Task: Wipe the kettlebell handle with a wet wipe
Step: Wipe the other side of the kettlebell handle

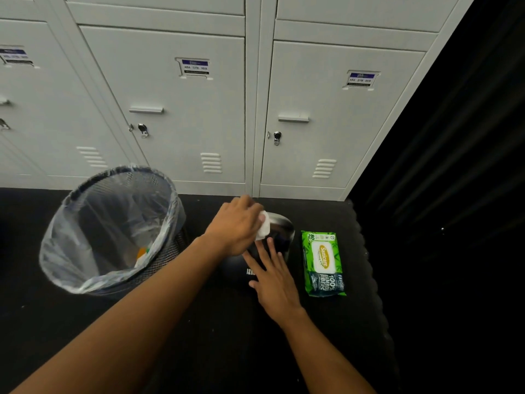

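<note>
Bkgd: we see a row of grey metal lockers [181, 115] across the top, each w/ a label card, pull bar, lock and vent slots; to the right of them it's all dark.
Floor: a black mat [227, 336] runs from the lockers' base toward us; everything else sits on it.
Bin: we see a black mesh waste bin [167, 211] at left, lined w/ a clear plastic bag [113, 223]; some orange and white scraps [142, 254] lie at the bottom.
Kettlebell: the black kettlebell [235, 268] sits btwn the bin and the wipes pack, close to the lockers; white lettering on its body is partly hidden, so we can't read it.
Pack: a green wet-wipes pack [324, 263] lies flat just right of the kettlebell, not touching it.
Left hand: our left hand [235, 226] reaches over the kettlebell's top, fingers curled round the wet wipe.
Right hand: our right hand [274, 277] lies flat on the kettlebell body, fingers straight and slightly spread, gripping nothing.
Handle: the shiny steel handle [279, 223] arches at the far side, left part covered by the hand.
Wipe: the white wet wipe [263, 227] is bunched up and pressed against the handle.
</note>
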`<state>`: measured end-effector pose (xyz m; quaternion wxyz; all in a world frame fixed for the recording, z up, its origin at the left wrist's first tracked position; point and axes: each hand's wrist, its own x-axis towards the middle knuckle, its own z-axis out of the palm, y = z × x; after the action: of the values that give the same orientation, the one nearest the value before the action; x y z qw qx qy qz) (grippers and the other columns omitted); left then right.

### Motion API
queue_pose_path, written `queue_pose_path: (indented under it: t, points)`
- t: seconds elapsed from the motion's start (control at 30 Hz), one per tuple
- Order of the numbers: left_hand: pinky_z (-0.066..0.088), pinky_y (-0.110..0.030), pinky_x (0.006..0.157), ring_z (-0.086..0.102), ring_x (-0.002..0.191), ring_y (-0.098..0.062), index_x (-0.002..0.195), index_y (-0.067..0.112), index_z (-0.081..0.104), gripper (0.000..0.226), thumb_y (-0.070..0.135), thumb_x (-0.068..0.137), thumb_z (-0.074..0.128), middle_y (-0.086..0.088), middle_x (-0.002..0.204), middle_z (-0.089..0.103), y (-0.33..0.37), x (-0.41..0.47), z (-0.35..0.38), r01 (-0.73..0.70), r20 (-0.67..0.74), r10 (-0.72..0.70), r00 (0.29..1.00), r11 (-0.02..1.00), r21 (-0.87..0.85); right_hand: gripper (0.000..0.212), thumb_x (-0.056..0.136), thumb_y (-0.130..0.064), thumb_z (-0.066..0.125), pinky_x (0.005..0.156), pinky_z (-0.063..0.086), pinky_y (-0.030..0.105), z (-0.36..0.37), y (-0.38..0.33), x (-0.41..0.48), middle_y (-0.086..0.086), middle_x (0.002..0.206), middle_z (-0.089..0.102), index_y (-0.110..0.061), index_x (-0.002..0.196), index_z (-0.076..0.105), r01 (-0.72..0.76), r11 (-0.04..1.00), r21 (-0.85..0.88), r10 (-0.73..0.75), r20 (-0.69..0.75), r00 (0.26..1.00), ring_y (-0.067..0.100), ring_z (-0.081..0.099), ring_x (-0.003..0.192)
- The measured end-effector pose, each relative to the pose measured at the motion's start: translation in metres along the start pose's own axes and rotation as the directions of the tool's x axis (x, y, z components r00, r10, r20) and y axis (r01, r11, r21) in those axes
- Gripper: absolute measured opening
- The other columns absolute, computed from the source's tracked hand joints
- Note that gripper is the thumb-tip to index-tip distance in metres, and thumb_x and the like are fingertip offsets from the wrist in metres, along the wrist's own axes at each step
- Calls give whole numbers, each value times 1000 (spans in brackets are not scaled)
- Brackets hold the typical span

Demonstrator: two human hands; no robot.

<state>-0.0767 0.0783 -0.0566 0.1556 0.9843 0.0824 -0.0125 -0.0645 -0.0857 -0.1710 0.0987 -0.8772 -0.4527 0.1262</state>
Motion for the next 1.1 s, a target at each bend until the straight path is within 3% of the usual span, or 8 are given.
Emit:
queue_pose_path:
  t: [0.1,0.2,0.33,0.5,0.7,0.8,0.93,1.1]
  points:
    - [35,-45,110,50,122,-25,147,23,40,45,41,109,25,-5,135,53,-1,0,0,-59,71,56,996,998,33,97,94,-25,64,122,-8,46,1,8,-2,-9,161,-32,-47,153,-10,20,1000,-3,-20,17,1000,22,-31,147]
    - [39,-38,100,51,114,-23,150,28,36,45,43,108,30,-3,131,53,-21,-9,1,-59,58,67,996,989,-135,102,92,-20,66,121,-9,46,1,12,-4,-12,160,-34,-48,153,-10,38,999,7,-39,19,999,21,-33,147]
    - [40,-45,101,52,113,-29,138,18,39,47,51,104,37,-8,125,53,-45,-25,16,240,79,-228,970,883,-403,104,90,-14,67,122,-7,46,0,12,-4,-13,161,-31,-48,154,-7,38,999,38,-39,12,999,20,-32,148]
    - [31,-44,106,46,104,-19,133,17,46,55,53,101,20,-1,116,51,-30,-19,11,117,10,-117,993,976,-184,104,90,-13,67,121,-9,46,1,10,-5,-13,161,-31,-49,154,-7,21,999,38,-21,-1,1000,19,-33,147]
    - [23,-55,120,51,125,-29,133,17,45,46,46,107,22,-9,132,55,15,9,7,7,90,-21,996,988,157,95,92,-16,65,124,-1,51,3,8,-3,-9,164,-25,-47,153,-1,-4,1000,22,3,38,999,20,-31,148]
    - [31,-50,114,55,118,-28,128,17,49,46,47,107,20,-8,128,58,24,13,10,-28,57,16,998,977,210,89,92,-19,66,124,6,54,4,8,-2,-7,166,-17,-42,155,7,-13,1000,27,11,47,999,20,-28,149]
    - [28,-46,115,54,112,-23,125,21,52,49,49,105,18,-1,119,58,1,-2,15,-79,-57,83,995,994,70,99,90,-18,68,123,-3,48,0,11,-3,-11,162,-28,-49,153,-1,25,999,36,-25,15,1000,19,-29,148]
    - [36,-50,105,51,104,-23,132,23,50,54,53,101,17,1,114,55,-47,-26,31,78,-150,-111,982,974,-212,105,88,-16,70,122,-4,44,0,10,-5,-15,162,-29,-50,153,-6,30,998,47,-29,-21,999,19,-29,149]
